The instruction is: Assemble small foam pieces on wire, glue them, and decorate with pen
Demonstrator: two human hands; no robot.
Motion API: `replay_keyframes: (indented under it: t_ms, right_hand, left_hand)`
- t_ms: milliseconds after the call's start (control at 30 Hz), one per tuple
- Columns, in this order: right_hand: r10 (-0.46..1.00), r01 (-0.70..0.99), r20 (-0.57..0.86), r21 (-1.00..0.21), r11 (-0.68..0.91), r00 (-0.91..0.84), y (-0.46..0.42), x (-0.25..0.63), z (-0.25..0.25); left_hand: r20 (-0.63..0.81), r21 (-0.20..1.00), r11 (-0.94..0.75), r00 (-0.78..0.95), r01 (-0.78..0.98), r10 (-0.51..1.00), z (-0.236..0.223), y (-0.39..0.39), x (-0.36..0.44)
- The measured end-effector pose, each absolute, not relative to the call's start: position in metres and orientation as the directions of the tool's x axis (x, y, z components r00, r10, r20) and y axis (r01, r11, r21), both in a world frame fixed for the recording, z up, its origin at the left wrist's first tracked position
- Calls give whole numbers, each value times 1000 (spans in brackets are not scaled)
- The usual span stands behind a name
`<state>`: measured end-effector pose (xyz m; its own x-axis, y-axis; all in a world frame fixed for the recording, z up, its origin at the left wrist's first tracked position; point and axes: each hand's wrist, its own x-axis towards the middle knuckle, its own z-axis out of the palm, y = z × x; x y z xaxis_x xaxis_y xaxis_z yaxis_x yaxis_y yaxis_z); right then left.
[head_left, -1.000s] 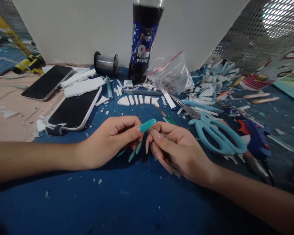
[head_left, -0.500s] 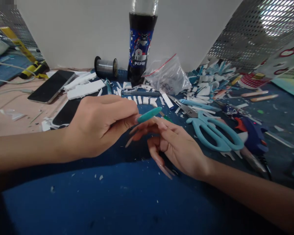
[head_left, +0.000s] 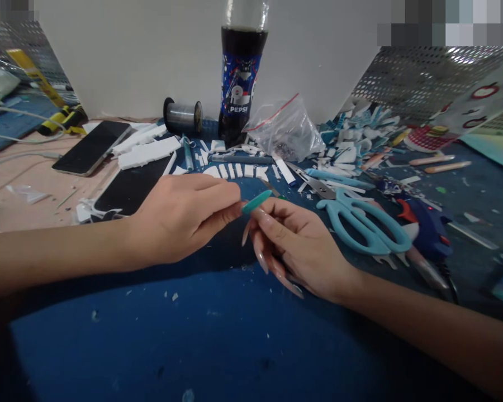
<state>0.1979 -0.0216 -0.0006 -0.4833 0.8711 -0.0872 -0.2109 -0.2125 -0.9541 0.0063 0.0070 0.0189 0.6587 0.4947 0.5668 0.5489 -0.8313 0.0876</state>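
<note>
My left hand [head_left: 188, 218] is closed, palm down, with thumb and forefinger pressed together. A pointed teal sliver that looks like a long painted nail [head_left: 257, 201] sticks out from the tip of its thumb. My right hand [head_left: 304, 245] meets it from the right, thumb and fingertips drawn together just under the teal tip. Its long pale nails point down toward the blue mat [head_left: 218, 340]. Whatever lies between the fingertips of either hand is hidden or too small to make out. Scissors with light blue handles [head_left: 360, 223] lie right of my right hand.
Behind the hands stand a Pepsi bottle [head_left: 241, 84], a spool of clear line [head_left: 183, 116] and a zip bag [head_left: 287, 128]. White foam pieces [head_left: 151, 152] and two phones [head_left: 93, 146] lie left. A blue glue gun [head_left: 427, 229] and scraps [head_left: 352, 145] are right.
My right hand's fingers have curled inward and closed nearer to my left fingertips. The teal tip has dropped slightly. The view has shifted a little.
</note>
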Motion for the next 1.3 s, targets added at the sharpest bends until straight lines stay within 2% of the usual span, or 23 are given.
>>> replay_keyframes:
  t_ms: [267,333,433,467,500,567,633,700,767,867,1133,1300]
  right_hand:
    - [898,-186,-94,-964,-189,-429,-22,197,1]
    - [909,-180,-96,-967,-182,-405,-21,197,0]
    - [931,-203,-101,-962,-181,-351,-19,198,-2]
    - [933,-215,-106,-958,-188,-345,-18,199,-3]
    - [931,-227,-112,-953,-200,-347,-17,199,-3]
    - [924,-251,-125,-941,-226,-360,-15,201,-4]
    - [924,-267,-134,-934,-239,-359,-14,201,-4]
    - [925,-270,-136,-932,-241,-355,-12,201,-3]
    - [925,-268,-137,-933,-241,-355,-11,201,-3]
    - [924,-276,-144,-928,-250,-354,-11,201,-3]
    - [919,-281,-187,-914,-292,-348,-9,199,0]
    - [919,-259,-182,-924,-282,-351,-9,199,1]
  left_hand:
    - [546,116,-831,664,544,511,17,6,9]
    - [523,209,-802,629,559,575,21,8,7]
    - [475,406,-661,473,631,742,32,12,4]
    - [488,409,-624,419,665,766,37,13,2]
    - [515,363,-609,393,705,762,40,12,1]
    - [563,123,-628,467,768,682,41,4,1]
    - [474,-161,-667,650,727,594,36,-11,2]
    - [363,-299,-689,747,660,557,25,-30,4]
    - [270,-311,-682,749,662,605,14,-45,5]
    - [204,-324,-681,751,657,628,4,-50,5]
    - [191,-366,-624,712,690,676,11,-21,4]
    - [264,-374,-456,564,808,782,26,10,-4]
